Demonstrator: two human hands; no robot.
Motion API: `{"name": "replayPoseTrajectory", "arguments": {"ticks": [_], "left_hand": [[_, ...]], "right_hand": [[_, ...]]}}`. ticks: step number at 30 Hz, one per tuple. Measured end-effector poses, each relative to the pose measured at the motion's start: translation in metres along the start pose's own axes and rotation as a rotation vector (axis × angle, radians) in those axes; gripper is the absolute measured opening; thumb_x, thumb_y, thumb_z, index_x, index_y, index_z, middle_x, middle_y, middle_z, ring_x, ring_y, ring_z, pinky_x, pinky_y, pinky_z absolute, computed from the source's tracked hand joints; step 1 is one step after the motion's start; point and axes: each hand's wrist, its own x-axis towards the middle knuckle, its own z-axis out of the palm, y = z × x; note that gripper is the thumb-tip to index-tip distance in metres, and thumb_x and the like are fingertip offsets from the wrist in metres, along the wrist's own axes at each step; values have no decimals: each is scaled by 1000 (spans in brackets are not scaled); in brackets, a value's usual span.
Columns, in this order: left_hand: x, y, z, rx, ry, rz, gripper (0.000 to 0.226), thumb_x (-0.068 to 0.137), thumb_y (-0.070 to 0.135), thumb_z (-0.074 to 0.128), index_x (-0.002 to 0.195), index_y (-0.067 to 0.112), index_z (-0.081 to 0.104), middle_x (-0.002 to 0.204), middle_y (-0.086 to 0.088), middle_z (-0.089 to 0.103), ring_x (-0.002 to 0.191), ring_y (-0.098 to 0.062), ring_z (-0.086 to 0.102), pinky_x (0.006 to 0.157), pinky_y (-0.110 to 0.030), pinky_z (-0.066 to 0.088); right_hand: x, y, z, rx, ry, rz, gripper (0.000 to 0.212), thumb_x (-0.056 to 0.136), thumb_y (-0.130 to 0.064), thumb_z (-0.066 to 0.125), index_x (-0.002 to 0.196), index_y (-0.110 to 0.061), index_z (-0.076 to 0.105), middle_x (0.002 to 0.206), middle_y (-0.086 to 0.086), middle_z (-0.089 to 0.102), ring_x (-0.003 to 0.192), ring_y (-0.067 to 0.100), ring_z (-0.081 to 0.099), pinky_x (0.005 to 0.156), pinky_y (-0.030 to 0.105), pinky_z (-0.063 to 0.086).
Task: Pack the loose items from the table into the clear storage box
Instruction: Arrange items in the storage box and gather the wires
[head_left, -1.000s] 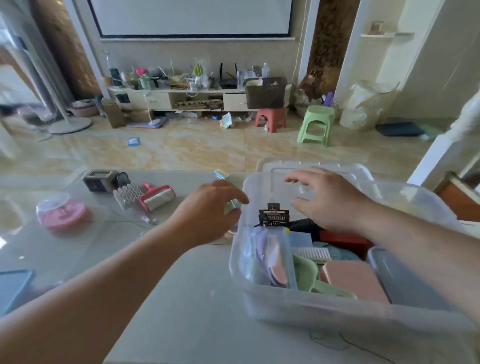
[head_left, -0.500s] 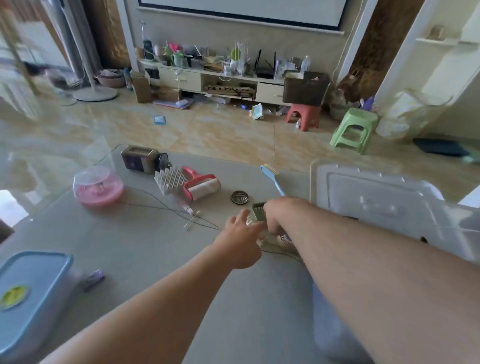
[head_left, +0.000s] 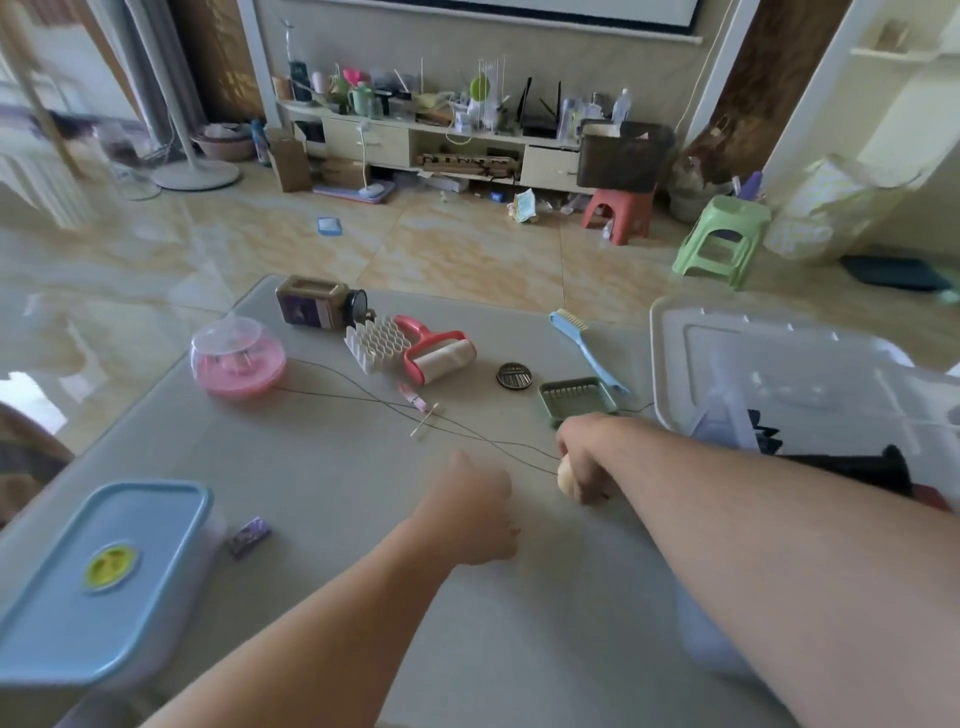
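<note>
Head view: right hand (head_left: 584, 457) grip clamps a seemingly upright beige object (head_left: 566, 475); left hand (head_left: 475, 506) curled.

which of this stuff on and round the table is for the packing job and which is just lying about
For the job:
clear box
lint roller
blue brush
green tray
pink dish
jar

Lying about:
stools
fan base
TV shelf
</note>
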Motion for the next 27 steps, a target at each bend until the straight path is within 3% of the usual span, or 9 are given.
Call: {"name": "replayPoseTrajectory", "arguments": {"ticks": [2,7,10,12,15,19,22,25,27], "left_hand": [[-20,-4,-12,-53,11,-18,66,72,48,72,133,44,49,128,-3,39,112,-27,50,83,-35,56],[-60,36,-75,-127,257,107,76,65,59,85,131,36,53,118,1,49,102,-22,55,74,-33,58],[-80,96,-110,-133,406,204,82,65,77,77,125,31,46,109,1,58,92,-19,60,80,-41,58],[-94,145,-122,-192,438,268,77,71,78,72,123,30,41,104,2,61,88,-16,62,77,-40,57],[-112,217,-118,-239,382,401,64,79,69,71,119,30,41,101,9,56,84,-9,59,68,-28,50],[-105,289,-85,-138,277,568,53,81,43,75,120,25,43,116,5,48,101,-17,53,80,-26,42],[-95,325,-59,-60,163,609,54,81,36,74,126,26,44,129,3,43,107,-17,49,84,-24,36],[-84,345,-38,-17,89,632,57,81,37,74,128,30,43,134,3,41,105,-16,49,85,-22,36],[-77,353,-29,-4,45,621,63,81,43,75,134,33,41,134,4,41,106,-16,51,83,-21,38]], "right_hand": [[-27,-1,-17,132,96,-69,47,67,-21,81,113,-23,68,97,3,73,79,21,71,56,26,55],[-132,61,-65,311,400,-210,43,68,-27,86,104,-35,65,99,-7,69,90,18,67,76,35,60],[-196,138,-61,422,522,-143,44,69,-26,87,107,-37,67,97,-8,67,85,15,67,65,29,57],[-224,193,-38,397,544,-24,40,68,-26,86,104,-33,70,93,-7,69,80,15,69,66,35,62],[-246,264,25,362,410,171,30,66,-23,83,93,-30,72,79,-5,74,66,16,73,61,41,65],[-254,323,116,397,272,304,27,66,-27,73,92,-30,75,83,-3,76,70,18,74,56,36,63],[-240,343,169,368,168,312,33,70,-26,76,101,-37,71,98,-5,69,79,13,71,59,27,59],[-216,350,205,304,50,260,25,76,-28,69,100,-28,67,106,3,73,83,17,68,71,26,58],[-215,346,210,283,-89,234,31,82,-18,64,113,-20,63,113,9,71,82,21,63,59,25,50]]}}
